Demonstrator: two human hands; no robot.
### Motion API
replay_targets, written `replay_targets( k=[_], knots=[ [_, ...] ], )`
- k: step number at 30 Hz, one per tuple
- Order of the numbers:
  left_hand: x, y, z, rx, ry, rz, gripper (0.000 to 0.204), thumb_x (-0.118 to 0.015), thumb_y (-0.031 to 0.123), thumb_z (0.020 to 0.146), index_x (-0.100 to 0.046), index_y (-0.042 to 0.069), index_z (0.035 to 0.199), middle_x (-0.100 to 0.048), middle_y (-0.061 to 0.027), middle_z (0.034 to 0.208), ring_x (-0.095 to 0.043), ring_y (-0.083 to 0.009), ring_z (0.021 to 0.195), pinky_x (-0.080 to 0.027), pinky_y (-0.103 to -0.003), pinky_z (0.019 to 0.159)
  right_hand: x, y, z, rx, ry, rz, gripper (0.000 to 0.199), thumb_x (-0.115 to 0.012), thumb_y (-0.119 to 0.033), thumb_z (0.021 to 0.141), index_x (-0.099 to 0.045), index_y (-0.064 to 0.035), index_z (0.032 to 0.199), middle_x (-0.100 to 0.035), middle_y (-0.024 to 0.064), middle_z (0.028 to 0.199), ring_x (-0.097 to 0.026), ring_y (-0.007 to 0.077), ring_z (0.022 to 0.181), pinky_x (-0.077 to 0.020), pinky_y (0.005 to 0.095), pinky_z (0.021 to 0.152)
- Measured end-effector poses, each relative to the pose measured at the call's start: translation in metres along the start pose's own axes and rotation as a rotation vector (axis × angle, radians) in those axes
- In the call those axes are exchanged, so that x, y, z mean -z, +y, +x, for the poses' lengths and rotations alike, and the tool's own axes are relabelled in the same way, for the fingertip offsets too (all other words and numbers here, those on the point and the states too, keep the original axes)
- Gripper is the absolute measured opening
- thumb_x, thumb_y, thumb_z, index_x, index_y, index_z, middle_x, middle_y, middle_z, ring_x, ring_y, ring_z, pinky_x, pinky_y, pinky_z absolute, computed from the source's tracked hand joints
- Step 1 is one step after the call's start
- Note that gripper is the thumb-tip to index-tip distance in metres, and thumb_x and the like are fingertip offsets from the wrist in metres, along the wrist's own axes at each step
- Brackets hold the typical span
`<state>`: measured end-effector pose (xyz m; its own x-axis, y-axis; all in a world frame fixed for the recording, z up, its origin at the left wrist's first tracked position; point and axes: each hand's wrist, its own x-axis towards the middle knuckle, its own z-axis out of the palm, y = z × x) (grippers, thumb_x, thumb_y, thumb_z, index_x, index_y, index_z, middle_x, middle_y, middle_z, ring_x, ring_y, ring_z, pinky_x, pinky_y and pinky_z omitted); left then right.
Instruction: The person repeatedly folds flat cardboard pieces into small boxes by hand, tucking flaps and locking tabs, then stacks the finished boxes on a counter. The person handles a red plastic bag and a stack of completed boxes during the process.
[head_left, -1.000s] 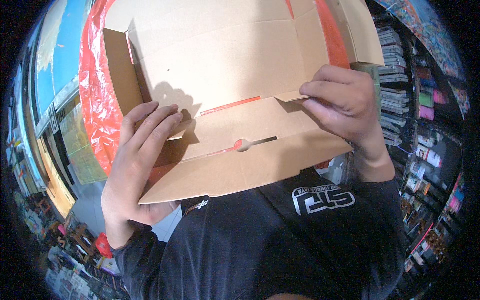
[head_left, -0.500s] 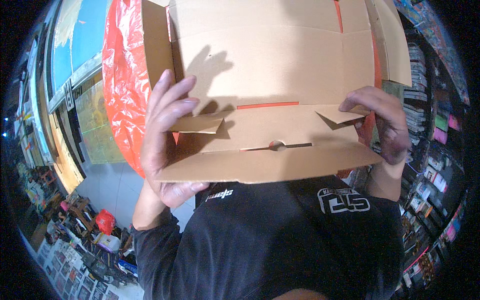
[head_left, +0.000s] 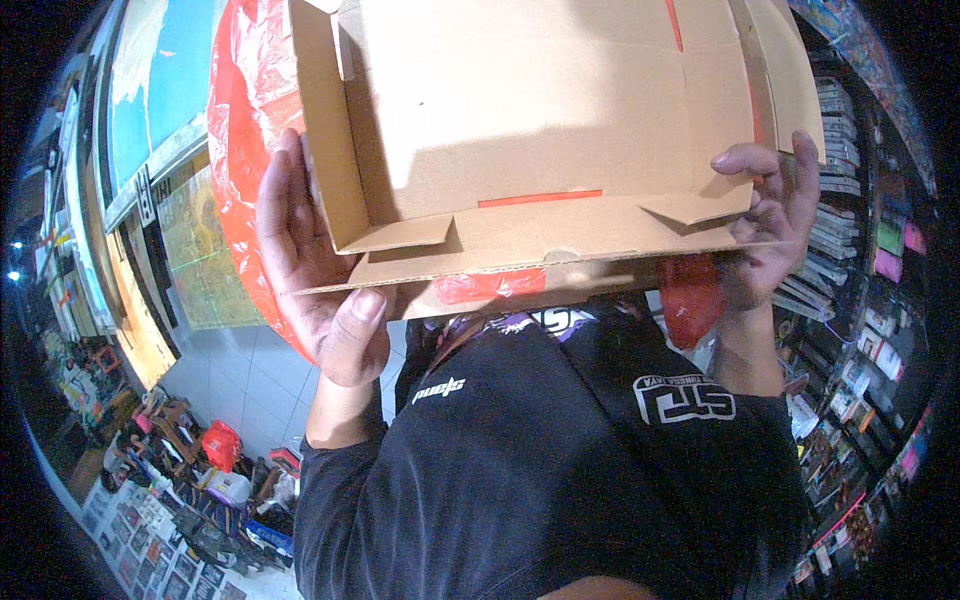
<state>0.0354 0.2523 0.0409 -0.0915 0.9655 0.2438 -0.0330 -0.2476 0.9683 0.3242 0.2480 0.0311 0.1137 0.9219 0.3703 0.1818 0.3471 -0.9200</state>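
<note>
A brown cardboard box [head_left: 540, 130], partly folded, lies before me with its inside facing up. Its left side wall [head_left: 332, 140] stands raised, and a small flap [head_left: 405, 233] turns inward from its near end. Another small flap [head_left: 690, 208] sticks inward at the right near corner. My left hand [head_left: 325, 270] holds the left near corner, fingers outside the wall and thumb below the edge of the near panel [head_left: 520, 252]. At the opposite corner, my right hand [head_left: 765, 225] grips the end of that panel with curled fingers, forefinger raised. Some fingertips are hidden behind cardboard.
Red plastic [head_left: 255, 180] lies under and left of the box, showing again below the near panel. Shelves with stacked goods [head_left: 835, 190] stand at right. Lower left are a small red bag [head_left: 222, 445], mixed items and a sheet of pictures [head_left: 150, 545] over a tiled floor [head_left: 240, 375].
My left hand has gone from inside the near corner to outside the left wall. The near panel has tilted up, hiding its slot. My right hand has shifted lower around its corner.
</note>
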Motion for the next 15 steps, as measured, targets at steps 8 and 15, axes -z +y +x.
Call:
replay_targets(
  k=[8,15],
  knots=[
    [-0.012,-0.009,-0.005,-0.163,0.153,0.075,0.063,-0.054,0.014,0.088,-0.021,-0.001,0.139,-0.028,-0.0315,0.139,-0.037,-0.04,0.126,-0.03,-0.048,0.105,-0.012,0.009,0.003,0.212,0.122,-0.005,0.099,-0.083,-0.031,0.062,-0.028,-0.0041,0.139,-0.047,0.0176,0.117,-0.052,0.0268,0.103,-0.0452,0.0369,0.086],
    [0.004,-0.001,0.012,-0.532,-0.025,1.133,0.045,-0.036,0.021,0.094,-0.043,-0.006,0.13,-0.019,-0.0288,0.145,-0.016,-0.0403,0.136,-0.024,-0.048,0.107,0.007,0.001,0.01,0.45,0.09,-0.679,0.068,-0.073,-0.033,0.073,-0.047,-0.001,0.127,-0.045,0.0194,0.121,-0.047,0.0292,0.111,-0.0377,0.0409,0.096]
  ],
)
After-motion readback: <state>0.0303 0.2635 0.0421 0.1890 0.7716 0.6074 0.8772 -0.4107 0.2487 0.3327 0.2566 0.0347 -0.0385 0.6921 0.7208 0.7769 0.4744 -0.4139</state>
